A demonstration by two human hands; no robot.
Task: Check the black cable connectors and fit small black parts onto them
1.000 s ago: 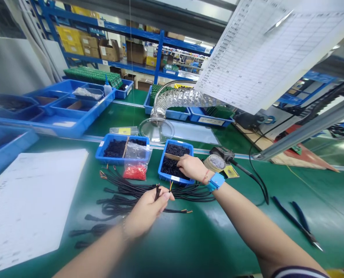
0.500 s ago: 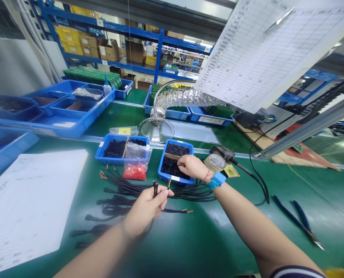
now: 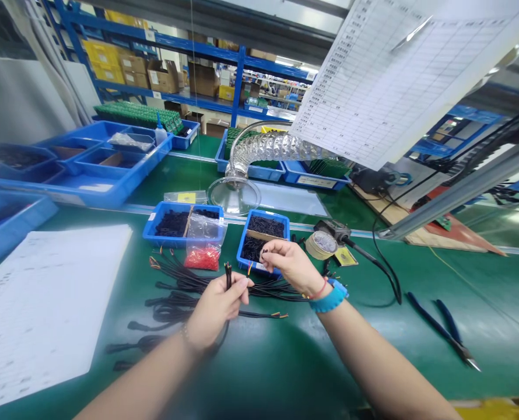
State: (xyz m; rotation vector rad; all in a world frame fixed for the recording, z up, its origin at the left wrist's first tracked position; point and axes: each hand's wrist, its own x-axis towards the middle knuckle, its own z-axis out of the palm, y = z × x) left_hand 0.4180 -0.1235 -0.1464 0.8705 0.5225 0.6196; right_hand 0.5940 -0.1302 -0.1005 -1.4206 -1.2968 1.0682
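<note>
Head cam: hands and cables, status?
Left hand shut on black cable ends. Right hand over blue tray of black tube pieces, hold unclear. Cable loops on green mat.

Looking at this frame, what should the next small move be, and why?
Probably bring the right hand across to the cable ends in the left hand. Its fingertips seem to pinch a small black piece above the bin, and the left hand holds the ends upright close by.
</note>
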